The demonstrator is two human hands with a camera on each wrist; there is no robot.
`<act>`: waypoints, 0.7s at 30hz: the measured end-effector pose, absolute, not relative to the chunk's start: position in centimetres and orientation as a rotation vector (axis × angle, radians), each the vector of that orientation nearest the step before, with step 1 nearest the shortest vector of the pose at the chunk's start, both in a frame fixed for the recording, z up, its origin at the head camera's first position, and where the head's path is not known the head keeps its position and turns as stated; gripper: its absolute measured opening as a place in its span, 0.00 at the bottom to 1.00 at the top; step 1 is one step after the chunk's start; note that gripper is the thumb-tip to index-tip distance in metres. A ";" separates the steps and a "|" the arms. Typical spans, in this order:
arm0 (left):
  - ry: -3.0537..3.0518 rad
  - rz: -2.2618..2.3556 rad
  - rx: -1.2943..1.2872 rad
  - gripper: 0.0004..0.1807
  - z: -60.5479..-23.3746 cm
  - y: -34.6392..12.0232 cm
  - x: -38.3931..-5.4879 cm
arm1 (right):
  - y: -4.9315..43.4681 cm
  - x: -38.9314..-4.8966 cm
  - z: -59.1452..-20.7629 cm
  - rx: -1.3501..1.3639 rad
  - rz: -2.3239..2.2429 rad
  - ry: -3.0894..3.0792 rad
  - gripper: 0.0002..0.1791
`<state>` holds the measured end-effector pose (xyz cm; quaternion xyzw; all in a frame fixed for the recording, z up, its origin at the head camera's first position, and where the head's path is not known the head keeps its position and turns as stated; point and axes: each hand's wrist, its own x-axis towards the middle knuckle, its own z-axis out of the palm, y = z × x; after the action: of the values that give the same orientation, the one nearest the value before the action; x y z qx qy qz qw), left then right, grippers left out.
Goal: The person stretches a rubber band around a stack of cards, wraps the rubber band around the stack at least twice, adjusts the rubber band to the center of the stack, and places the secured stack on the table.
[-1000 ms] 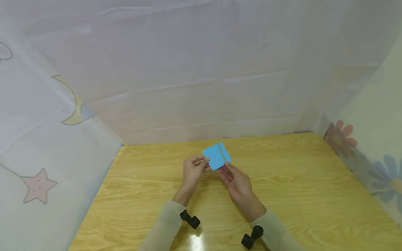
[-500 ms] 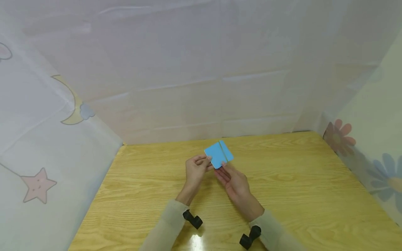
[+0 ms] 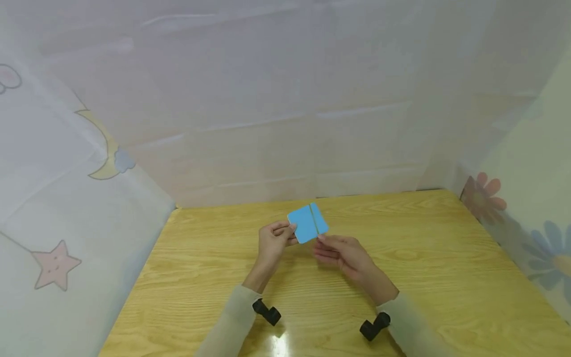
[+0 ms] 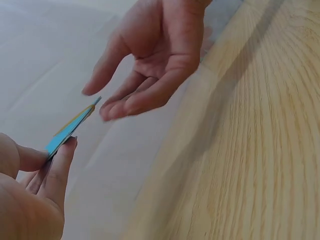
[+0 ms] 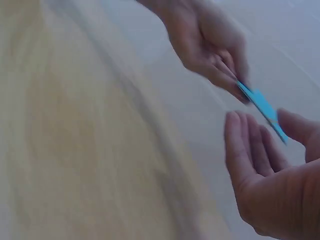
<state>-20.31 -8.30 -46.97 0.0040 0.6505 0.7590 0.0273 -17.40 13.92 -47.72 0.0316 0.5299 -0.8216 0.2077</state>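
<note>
A small square blue notebook [image 3: 304,225] with rounded corners is held up above the table, tilted. One narrow yellowish elastic band [image 3: 314,218] runs across its cover near the right side. My left hand [image 3: 271,243] pinches the notebook's left edge, thumb on top and fingers beneath. At the lower right corner is my right hand [image 3: 350,255], its thumb tip close to the band. Seen from the left wrist, the notebook [image 4: 64,134] is nearly edge-on, and the right hand [image 4: 155,60] has its thumb and fingers spread apart around the far end.
Beneath both hands lies a wood-grain table [image 3: 200,277]. A pale sheet wall [image 3: 267,124] rises at its back edge, with printed side sheets at left and right. Each wrist carries a black camera mount [image 3: 267,313].
The right hand has shifted right and its fingers have come out from under the notebook. The left hand keeps its pinch, with only a slight shift left.
</note>
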 end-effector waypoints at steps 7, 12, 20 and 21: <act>1.992 2.316 0.021 0.14 -47.0 -8.9 -20.2 | 18.1 -20.0 -45.3 -0.079 -2.002 1.780 0.25; 1.951 2.297 0.027 0.17 -47.1 -9.2 -20.1 | 19.7 -21.8 -43.5 -0.191 -1.857 1.958 0.26; 1.916 2.268 0.050 0.18 -47.4 -9.2 -19.8 | 20.0 -23.3 -41.8 -0.306 -1.654 2.125 0.29; 1.919 2.267 0.060 0.18 -47.5 -9.2 -19.9 | 19.9 -23.5 -41.7 -0.305 -1.635 2.141 0.29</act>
<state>-19.88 -9.21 -47.47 0.0201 0.6435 0.7604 0.0853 -23.47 19.86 -41.68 -0.1098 0.7715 -0.5891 0.2136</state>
